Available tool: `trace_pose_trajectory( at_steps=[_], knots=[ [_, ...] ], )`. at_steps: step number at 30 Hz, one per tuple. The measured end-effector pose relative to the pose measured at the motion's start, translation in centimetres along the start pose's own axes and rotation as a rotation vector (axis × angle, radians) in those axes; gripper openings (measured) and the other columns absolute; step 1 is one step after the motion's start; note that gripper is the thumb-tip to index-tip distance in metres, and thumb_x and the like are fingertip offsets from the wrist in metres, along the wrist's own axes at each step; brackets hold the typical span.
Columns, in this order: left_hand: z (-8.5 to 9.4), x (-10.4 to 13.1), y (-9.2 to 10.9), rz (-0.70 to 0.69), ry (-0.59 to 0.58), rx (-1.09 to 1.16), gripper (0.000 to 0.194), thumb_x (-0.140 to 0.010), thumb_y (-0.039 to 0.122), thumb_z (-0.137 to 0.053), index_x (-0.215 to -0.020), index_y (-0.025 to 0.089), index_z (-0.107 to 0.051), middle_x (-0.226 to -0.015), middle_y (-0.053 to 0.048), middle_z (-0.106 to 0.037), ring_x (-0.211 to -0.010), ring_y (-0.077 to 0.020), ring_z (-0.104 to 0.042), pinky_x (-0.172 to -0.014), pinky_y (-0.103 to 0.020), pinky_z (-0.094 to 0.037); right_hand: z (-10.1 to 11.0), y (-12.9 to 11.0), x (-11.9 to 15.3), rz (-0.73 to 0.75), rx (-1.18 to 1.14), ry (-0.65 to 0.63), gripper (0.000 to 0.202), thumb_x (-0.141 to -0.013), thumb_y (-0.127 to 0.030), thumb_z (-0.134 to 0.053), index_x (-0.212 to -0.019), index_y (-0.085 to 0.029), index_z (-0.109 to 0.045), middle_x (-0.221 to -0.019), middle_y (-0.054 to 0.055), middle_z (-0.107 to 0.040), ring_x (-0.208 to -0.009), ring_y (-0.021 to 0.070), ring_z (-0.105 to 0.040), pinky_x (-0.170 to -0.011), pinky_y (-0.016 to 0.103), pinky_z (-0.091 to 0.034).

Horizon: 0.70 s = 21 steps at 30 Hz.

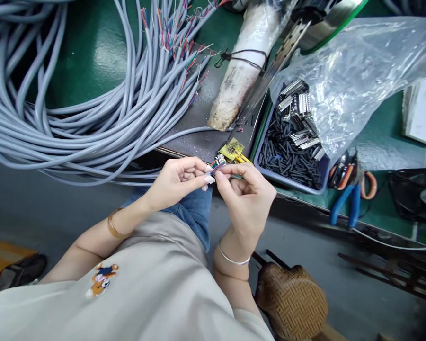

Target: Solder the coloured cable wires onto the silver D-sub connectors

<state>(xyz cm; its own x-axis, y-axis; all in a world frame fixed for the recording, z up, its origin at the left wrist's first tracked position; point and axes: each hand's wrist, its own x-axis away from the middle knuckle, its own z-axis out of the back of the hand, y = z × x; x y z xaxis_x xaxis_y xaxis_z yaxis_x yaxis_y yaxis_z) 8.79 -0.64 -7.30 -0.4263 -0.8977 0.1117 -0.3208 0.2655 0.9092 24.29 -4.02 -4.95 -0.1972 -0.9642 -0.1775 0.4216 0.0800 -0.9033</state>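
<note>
Thin coloured wires (217,167) run between my fingertips at the table's front edge. My left hand (179,179) is closed in a pinch on them, thumb and forefinger together. From the right, my right hand (246,189) pinches the same wires. Just behind the fingertips is a small metal pin connector (220,160), partly hidden by the fingers. A yellow-handled tool (242,157) and a crumpled yellow piece (233,148) lie right behind it. One grey cable (184,134) stretches over the dark plate, its stripped end near the white wrapped roll.
Grey cables (92,128) with stripped ends pile up on the left. A white wrapped roll (239,61) slants behind my hands. To the right, a blue bin (287,183) holds black sleeves and metal connectors, beside a plastic bag (362,61) and pliers (353,199). A woven stool (294,303) stands below.
</note>
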Motion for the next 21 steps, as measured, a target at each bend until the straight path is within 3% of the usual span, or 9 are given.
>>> trace_pose_trajectory(
  at_steps=[8,13,18,21],
  knots=[
    [0.0,0.2,-0.1,-0.076,0.03,-0.146,0.027,-0.073,0.03,-0.09,-0.086,0.011,-0.076,-0.074,-0.002,-0.073,-0.064,-0.0087,-0.064,-0.062,-0.017,-0.052,0.4,-0.2,0.0,-0.015,0.016,-0.026,0.004,-0.084,-0.018,-0.068,-0.08,-0.018,-0.068,-0.075,-0.003,-0.064,-0.054,0.0049,-0.044,-0.048,0.022,-0.03],
    [-0.3,0.4,-0.1,-0.104,0.083,-0.252,0.03,-0.075,0.037,-0.088,-0.085,0.012,-0.076,-0.078,-0.004,-0.075,-0.065,-0.01,-0.064,-0.062,-0.019,-0.052,0.3,0.2,0.2,-0.016,0.021,-0.03,0.004,-0.084,-0.017,-0.066,-0.08,-0.018,-0.068,-0.072,-0.004,-0.06,-0.049,0.0034,-0.033,-0.047,0.023,-0.026],
    [-0.1,0.4,0.2,0.051,0.006,-0.072,0.039,-0.082,0.048,-0.081,-0.09,0.013,-0.067,-0.062,0.001,-0.067,-0.04,-0.0041,-0.047,-0.038,-0.017,-0.035,-0.3,0.6,0.6,-0.005,-0.009,-0.023,0.009,-0.088,-0.022,-0.067,-0.08,-0.019,-0.069,-0.07,-0.004,-0.058,-0.049,0.0044,-0.031,-0.047,0.024,-0.025],
    [0.4,0.3,0.5,0.117,-0.05,0.024,0.044,-0.082,0.053,-0.08,-0.086,0.014,-0.061,-0.059,0.002,-0.065,-0.035,-0.0037,-0.045,-0.034,-0.016,-0.029,-0.7,0.7,0.7,0.016,-0.035,-0.004,0.012,-0.089,-0.024,-0.068,-0.078,-0.019,-0.07,-0.069,-0.004,-0.057,-0.052,0.0058,-0.036,-0.049,0.024,-0.028]
  ],
)
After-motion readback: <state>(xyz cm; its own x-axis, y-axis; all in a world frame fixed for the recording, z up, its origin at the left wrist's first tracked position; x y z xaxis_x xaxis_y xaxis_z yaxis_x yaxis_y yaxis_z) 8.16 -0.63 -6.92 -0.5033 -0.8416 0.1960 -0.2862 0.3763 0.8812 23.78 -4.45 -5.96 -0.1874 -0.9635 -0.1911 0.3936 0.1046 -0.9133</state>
